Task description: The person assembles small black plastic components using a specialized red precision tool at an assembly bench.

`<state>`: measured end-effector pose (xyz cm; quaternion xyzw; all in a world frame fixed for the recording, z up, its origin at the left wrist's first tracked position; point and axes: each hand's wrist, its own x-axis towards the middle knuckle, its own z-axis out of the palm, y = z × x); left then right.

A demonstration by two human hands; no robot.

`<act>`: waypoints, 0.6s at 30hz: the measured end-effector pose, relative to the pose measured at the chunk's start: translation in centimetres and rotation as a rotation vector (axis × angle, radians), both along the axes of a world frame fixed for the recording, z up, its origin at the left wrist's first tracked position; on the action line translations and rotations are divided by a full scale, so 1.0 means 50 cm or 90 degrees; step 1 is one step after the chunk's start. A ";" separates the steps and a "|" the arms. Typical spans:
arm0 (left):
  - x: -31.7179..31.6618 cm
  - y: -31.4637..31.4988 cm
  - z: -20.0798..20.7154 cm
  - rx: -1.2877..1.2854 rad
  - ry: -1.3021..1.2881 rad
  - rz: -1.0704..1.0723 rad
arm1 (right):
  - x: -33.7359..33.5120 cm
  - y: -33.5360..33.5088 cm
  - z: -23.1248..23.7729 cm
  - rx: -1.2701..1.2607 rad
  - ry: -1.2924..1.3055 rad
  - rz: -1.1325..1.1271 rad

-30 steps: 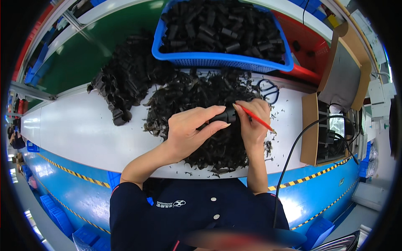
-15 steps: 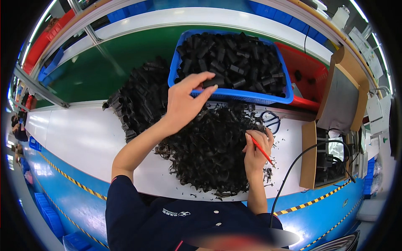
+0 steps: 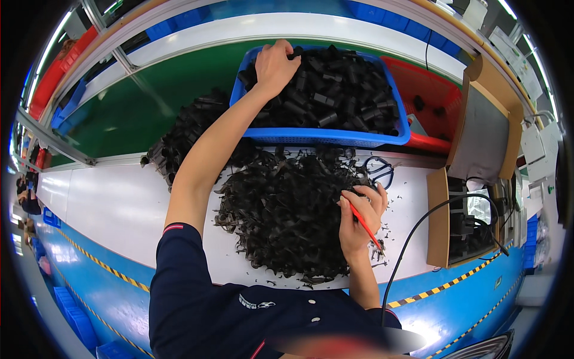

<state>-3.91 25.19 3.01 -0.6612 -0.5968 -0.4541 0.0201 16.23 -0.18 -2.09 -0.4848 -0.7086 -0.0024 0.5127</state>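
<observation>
A blue basket [image 3: 323, 139] heaped with short black plastic parts [image 3: 353, 90] stands at the back. My left hand [image 3: 276, 67] reaches over its far left corner, fingers curled round a dark plastic part that mostly hides behind them. Lower right, my right hand [image 3: 362, 220] grips a slim red pen-shaped tool [image 3: 366, 227], slanting across the palm; its working tip is hard to make out. That hand is at the right edge of a big heap of black curled strips [image 3: 287, 215] on the white table [image 3: 107, 197].
More black parts [image 3: 185, 131] pile up left of the basket. Blue-handled scissors [image 3: 382, 170] lie behind my right hand. A red basket [image 3: 427, 90] and an open cardboard box [image 3: 438, 221] stand to the right, with a black cable [image 3: 412, 239] looping in front of the box.
My left hand has moved from the basket's near edge to its far left corner, the arm stretched out. My right hand keeps the red tool and has shifted slightly left, its fingers a little more spread.
</observation>
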 end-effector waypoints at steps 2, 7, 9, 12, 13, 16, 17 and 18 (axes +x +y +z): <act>0.000 0.015 -0.008 0.011 0.027 0.004 | 0.001 0.000 0.003 0.007 0.001 -0.005; -0.032 0.020 -0.003 -0.056 0.103 -0.091 | 0.004 -0.008 0.007 0.015 0.026 0.004; -0.034 -0.006 0.017 0.013 0.044 -0.113 | 0.006 -0.007 0.002 0.024 0.098 0.009; -0.047 -0.078 0.034 0.099 -0.051 -0.098 | 0.010 -0.012 0.000 0.012 0.209 0.007; -0.058 -0.110 0.032 0.118 -0.075 -0.119 | 0.011 -0.010 -0.002 0.001 0.248 0.013; -0.080 -0.237 0.020 0.160 -0.139 -0.201 | 0.024 0.000 -0.018 -0.052 0.421 0.028; -0.092 -0.285 0.009 0.191 -0.130 -0.202 | 0.027 -0.004 -0.017 -0.074 0.489 0.039; -0.089 -0.339 0.001 0.185 -0.157 -0.196 | 0.027 0.003 -0.011 -0.091 0.557 0.047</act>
